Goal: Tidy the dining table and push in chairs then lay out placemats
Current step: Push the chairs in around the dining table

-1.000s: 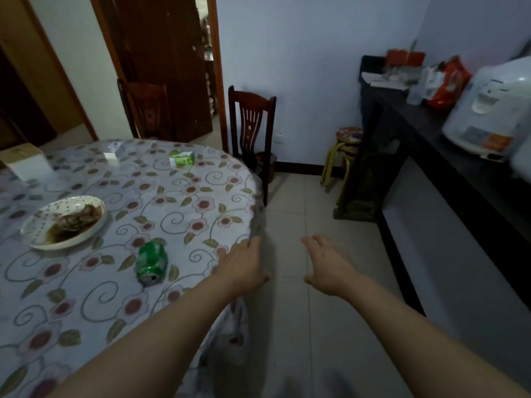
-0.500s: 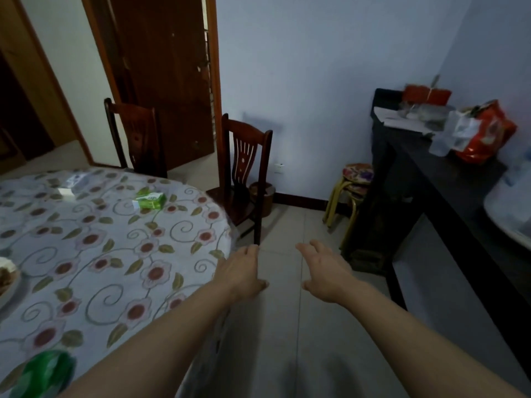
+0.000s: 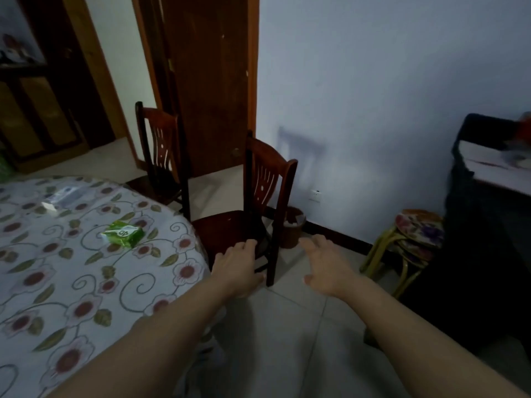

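1. Head view shows the left hand [image 3: 237, 268] and the right hand [image 3: 327, 268] stretched forward side by side, both with relaxed fingers that hold nothing.
2. Left hand is in front of the seat of the near chair [image 3: 267, 191]; I cannot tell if the fingers touch the seat. Right hand is over the floor, apart from the chair.
3. Near chair stands beside the edge of the table [image 3: 86, 282], with its seat out from under the table and its back toward the wall.
4. A second chair [image 3: 161, 150] stands farther back, also at the table edge, in front of a brown door [image 3: 207, 81].
5. Table has a flowered cloth. On it lie a green packet [image 3: 123, 233] and, farther away, a pale blurred packet [image 3: 61, 196].
6. A small brown bin [image 3: 293, 231] stands on the floor behind the near chair, against the wall; some pale things are in it, not clear.
7. Stacked stools [image 3: 413, 242] with flowered seats stand at the right, beside a dark cabinet [image 3: 488, 225].
8. Floor is of pale tiles, the wall is plain, the room is dim.
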`<state>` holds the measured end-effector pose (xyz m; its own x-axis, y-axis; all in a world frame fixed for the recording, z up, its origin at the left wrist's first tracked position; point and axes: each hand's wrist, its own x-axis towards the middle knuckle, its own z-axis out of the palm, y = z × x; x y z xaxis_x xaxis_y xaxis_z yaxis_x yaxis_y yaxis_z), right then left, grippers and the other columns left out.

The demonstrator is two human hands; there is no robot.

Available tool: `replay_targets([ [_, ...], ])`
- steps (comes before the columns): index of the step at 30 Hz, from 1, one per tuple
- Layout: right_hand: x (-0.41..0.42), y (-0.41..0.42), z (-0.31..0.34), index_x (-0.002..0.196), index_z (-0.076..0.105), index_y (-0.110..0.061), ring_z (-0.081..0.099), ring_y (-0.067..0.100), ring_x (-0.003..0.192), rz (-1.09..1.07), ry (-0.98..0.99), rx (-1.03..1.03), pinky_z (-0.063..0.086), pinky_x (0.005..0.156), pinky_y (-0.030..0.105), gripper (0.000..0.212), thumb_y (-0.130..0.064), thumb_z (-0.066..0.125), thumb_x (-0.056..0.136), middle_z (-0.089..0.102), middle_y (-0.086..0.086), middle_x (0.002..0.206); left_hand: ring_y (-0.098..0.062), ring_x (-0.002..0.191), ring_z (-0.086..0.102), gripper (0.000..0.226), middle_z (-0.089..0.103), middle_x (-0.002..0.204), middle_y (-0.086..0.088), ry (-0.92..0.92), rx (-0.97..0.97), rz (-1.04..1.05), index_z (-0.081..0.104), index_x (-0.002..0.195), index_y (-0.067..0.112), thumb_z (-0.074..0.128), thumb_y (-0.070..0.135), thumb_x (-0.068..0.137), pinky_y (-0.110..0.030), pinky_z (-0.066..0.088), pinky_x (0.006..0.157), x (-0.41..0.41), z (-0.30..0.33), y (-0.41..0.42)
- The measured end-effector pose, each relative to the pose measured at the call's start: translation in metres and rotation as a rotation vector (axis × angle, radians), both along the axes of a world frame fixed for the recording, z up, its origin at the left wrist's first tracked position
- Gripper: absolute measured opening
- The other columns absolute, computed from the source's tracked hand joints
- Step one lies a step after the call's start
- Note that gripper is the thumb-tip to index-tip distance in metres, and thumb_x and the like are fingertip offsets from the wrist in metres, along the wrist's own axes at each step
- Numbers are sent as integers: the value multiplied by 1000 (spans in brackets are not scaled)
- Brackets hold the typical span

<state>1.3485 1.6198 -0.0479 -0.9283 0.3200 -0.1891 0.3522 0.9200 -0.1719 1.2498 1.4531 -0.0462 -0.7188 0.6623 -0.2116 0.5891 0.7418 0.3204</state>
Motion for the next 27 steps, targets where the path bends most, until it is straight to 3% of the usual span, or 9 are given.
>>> replay_targets([
  [5,-77,85,-1,150,12,-22,25,30,136,79,1,4,34,107,37,84,-34,64,85,16,10,153,-28,130,37,75,37,143,-8,-11,-18,77,19,144,18,60,41,85,-43,29,105,-60,0,78],
  [14,-229,223,-6,149,18,-25,33,29,131,153,25,39,37,105,36,80,-30,64,83,27,12,146,-27,132,37,75,38,144,-7,-36,48,160,23,143,18,63,40,84,-46,29,108,-209,-11,225],
  [21,-341,315,0,149,18,-26,33,33,133,272,62,45,36,107,41,71,-20,56,89,24,17,150,-28,126,43,69,44,138,-8,-1,34,240,27,139,17,62,41,84,-43,33,103,-299,-10,308],
  [24,-394,354,-6,150,15,-23,21,34,141,376,29,39,29,112,41,75,-16,57,88,14,17,155,-28,126,43,60,45,138,-8,-17,45,340,31,136,16,55,41,88,-44,32,103,-333,-21,343],
  [27,-444,386,-14,150,15,-20,28,34,136,523,5,54,32,110,43,72,-9,52,89,19,18,152,-28,125,45,53,46,137,-9,-51,69,500,32,137,16,48,41,92,-45,34,105,-359,-33,373],
])
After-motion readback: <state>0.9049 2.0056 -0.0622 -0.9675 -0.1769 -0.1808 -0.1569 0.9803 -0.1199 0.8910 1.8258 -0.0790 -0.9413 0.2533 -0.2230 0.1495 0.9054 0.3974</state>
